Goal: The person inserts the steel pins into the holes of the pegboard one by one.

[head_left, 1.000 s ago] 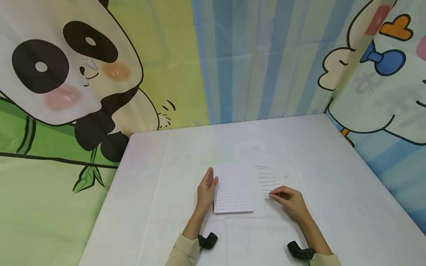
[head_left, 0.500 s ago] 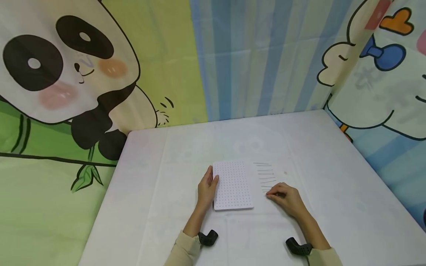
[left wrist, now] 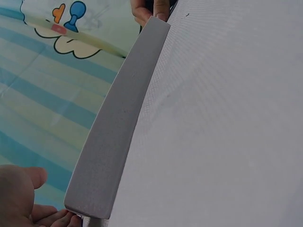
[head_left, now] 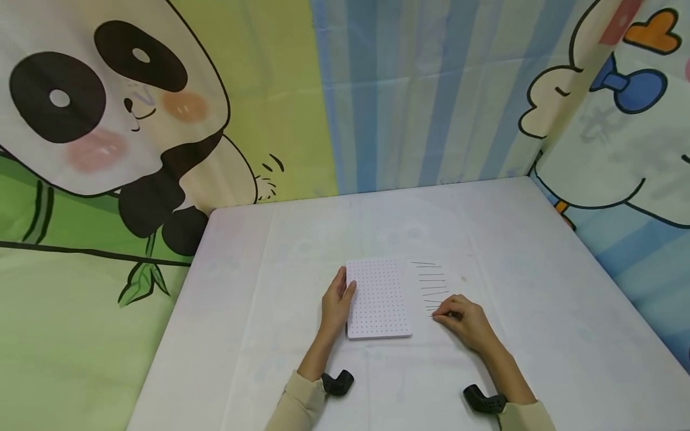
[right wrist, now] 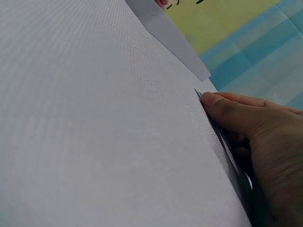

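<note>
A white pegboard (head_left: 377, 299) with rows of small dots or holes lies on the table. My left hand (head_left: 336, 305) holds its left edge, the thumb over the top and the fingers along the side. In the left wrist view the board's near side (left wrist: 111, 127) shows as a long grey face. Right of the board, several thin dark rods (head_left: 432, 280) lie in a column, roughly parallel. My right hand (head_left: 466, 322) is at the near end of that column, thumb and forefinger pinching one thin rod (right wrist: 197, 92). Most of this rod is hidden by the fingers.
A white cloth covers the table (head_left: 302, 239). Printed curtains hang behind and at the sides, one with a panda (head_left: 151, 149). Black wrist devices (head_left: 338, 383) sit on both forearms.
My right hand has moved slightly left, toward the tip of the nearest rod, then stayed almost still. The left hand and the board keep their places; the head view shifts a little.
</note>
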Tool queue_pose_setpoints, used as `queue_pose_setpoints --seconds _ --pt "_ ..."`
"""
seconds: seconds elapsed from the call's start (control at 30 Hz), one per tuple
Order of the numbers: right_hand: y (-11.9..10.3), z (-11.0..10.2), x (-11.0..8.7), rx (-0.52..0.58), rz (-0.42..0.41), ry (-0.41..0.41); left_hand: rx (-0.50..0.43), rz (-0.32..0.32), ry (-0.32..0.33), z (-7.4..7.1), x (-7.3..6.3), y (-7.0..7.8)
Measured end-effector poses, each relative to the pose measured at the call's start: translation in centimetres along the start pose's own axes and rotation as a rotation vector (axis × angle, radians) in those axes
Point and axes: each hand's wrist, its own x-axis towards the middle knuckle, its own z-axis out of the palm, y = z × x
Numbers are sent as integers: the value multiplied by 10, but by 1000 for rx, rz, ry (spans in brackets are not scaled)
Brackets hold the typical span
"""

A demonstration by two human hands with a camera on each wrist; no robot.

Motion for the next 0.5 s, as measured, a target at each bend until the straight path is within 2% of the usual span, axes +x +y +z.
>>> queue_pose_setpoints --seconds 0.33,0.5 --pt "0 0 0 12 -15 10 10 51 -53 -2 2 -4" --pt "0 1 0 2 -26 6 16 53 -53 -1 7 -26"
